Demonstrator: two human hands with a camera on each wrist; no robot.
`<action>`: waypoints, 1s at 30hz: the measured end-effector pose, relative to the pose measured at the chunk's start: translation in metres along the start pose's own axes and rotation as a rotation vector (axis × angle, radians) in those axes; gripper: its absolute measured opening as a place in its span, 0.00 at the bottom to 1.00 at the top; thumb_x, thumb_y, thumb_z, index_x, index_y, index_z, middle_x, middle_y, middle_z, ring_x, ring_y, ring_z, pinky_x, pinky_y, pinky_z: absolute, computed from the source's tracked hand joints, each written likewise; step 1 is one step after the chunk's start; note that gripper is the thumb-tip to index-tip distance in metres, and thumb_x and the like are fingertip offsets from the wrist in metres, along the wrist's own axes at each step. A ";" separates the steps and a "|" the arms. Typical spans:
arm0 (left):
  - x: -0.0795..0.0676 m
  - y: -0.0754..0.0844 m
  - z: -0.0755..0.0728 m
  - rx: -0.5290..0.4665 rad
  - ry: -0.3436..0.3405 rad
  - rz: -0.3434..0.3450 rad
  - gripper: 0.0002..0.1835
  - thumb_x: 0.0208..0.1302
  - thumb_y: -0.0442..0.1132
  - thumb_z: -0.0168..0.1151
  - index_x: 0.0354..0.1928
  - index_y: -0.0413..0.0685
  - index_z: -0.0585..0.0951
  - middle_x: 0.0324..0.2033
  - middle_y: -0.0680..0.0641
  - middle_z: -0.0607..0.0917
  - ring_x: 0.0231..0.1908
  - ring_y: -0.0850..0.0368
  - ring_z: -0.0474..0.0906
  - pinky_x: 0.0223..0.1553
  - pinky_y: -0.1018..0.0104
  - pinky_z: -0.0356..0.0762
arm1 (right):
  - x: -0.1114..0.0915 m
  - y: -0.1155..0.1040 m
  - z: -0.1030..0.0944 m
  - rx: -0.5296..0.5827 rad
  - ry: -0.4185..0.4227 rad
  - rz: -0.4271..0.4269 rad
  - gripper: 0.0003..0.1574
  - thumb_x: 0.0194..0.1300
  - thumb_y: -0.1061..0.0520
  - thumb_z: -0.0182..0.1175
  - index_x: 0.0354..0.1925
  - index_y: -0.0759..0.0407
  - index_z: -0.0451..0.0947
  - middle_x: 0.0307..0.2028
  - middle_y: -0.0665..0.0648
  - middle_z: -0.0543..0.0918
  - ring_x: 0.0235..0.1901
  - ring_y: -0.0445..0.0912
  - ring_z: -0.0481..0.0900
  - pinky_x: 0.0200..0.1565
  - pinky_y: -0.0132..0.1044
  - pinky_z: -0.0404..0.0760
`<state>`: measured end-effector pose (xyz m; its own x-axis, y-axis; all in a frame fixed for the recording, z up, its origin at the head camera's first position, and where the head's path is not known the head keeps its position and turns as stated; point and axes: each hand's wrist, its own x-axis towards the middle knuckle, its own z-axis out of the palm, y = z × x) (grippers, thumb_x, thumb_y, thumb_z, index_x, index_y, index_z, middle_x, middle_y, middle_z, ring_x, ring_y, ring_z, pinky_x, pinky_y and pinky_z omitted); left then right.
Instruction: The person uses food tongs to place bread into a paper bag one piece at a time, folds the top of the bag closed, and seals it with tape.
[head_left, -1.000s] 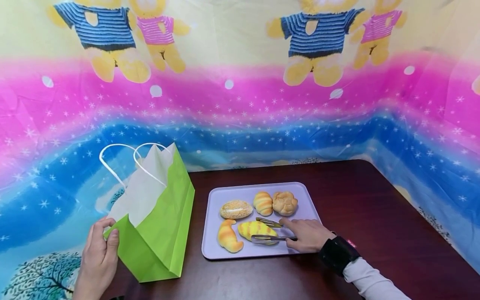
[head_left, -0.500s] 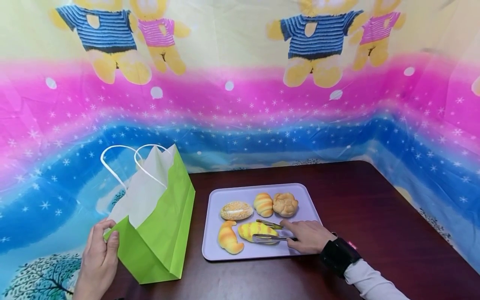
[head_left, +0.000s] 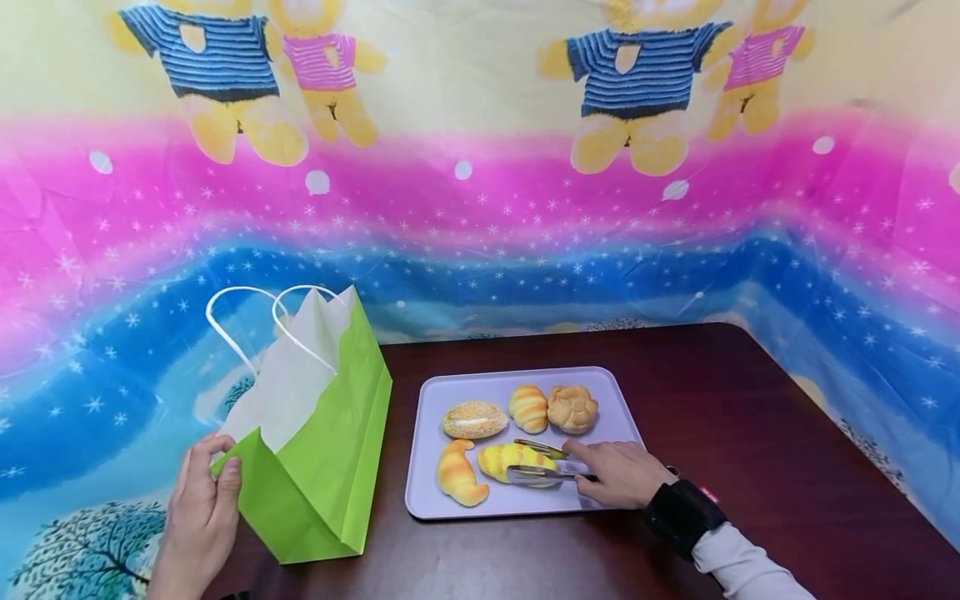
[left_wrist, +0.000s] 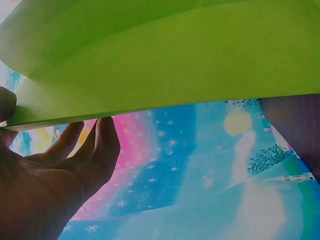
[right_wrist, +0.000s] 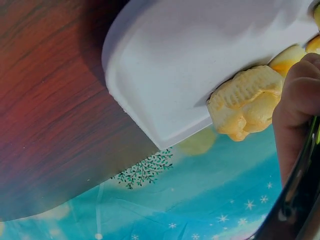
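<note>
My left hand [head_left: 197, 508] pinches the near top edge of a green paper bag [head_left: 318, 450] between thumb and fingers. The bag stands upright with its white inside showing and its white handles raised. My right hand [head_left: 618, 473] grips metal tongs [head_left: 536, 476] over a lilac tray [head_left: 442, 396]. One tong arm lies on each side of a yellow striped bread roll [head_left: 502, 460], which rests on the tray. In the right wrist view, my right hand [right_wrist: 297, 107] and the dark tong handle [right_wrist: 290, 210] fill the right edge; the tong tips are outside that view.
Around the yellow roll lie a crescent roll [head_left: 459, 475], a seeded oval bun [head_left: 474, 419], a small striped roll [head_left: 528, 408] and a round knobbly bun [head_left: 572, 408]. The dark wooden table [head_left: 705, 400] ends against a printed cloth backdrop [head_left: 487, 200].
Almost nothing differs. The whole head view shifts very slightly; both hands, the bag, the tongs and the breads keep their places.
</note>
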<state>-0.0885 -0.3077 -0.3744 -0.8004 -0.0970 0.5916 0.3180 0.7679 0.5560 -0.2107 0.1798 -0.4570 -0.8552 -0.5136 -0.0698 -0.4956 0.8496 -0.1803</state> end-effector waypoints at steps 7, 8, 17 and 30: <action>0.001 0.000 -0.001 0.013 -0.003 -0.006 0.13 0.79 0.31 0.37 0.57 0.28 0.63 0.58 0.23 0.62 0.56 0.17 0.59 0.49 0.21 0.56 | -0.002 -0.001 -0.008 0.014 0.025 0.010 0.30 0.64 0.45 0.58 0.64 0.47 0.73 0.40 0.47 0.82 0.28 0.39 0.69 0.32 0.40 0.71; 0.001 0.000 -0.001 0.015 -0.004 -0.007 0.13 0.79 0.31 0.37 0.57 0.28 0.63 0.58 0.23 0.62 0.56 0.17 0.59 0.50 0.21 0.55 | -0.002 -0.001 -0.010 0.017 0.029 0.012 0.31 0.64 0.45 0.58 0.64 0.48 0.73 0.40 0.47 0.83 0.28 0.39 0.69 0.33 0.40 0.71; 0.001 0.000 -0.002 0.016 -0.008 0.001 0.13 0.79 0.31 0.37 0.57 0.28 0.62 0.59 0.23 0.62 0.57 0.16 0.58 0.52 0.21 0.53 | -0.002 -0.001 -0.025 0.011 0.116 -0.045 0.26 0.64 0.47 0.59 0.60 0.49 0.74 0.27 0.44 0.75 0.22 0.39 0.66 0.27 0.37 0.67; 0.001 0.001 -0.001 0.009 -0.023 0.003 0.12 0.79 0.30 0.37 0.56 0.28 0.62 0.58 0.23 0.63 0.56 0.17 0.59 0.51 0.21 0.54 | 0.001 -0.003 -0.042 0.036 0.156 -0.042 0.26 0.66 0.47 0.60 0.61 0.46 0.73 0.30 0.48 0.78 0.23 0.40 0.67 0.26 0.37 0.67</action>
<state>-0.0884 -0.3081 -0.3729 -0.8111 -0.0798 0.5795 0.3158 0.7742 0.5486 -0.2167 0.1813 -0.4154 -0.8487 -0.5210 0.0915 -0.5277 0.8218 -0.2149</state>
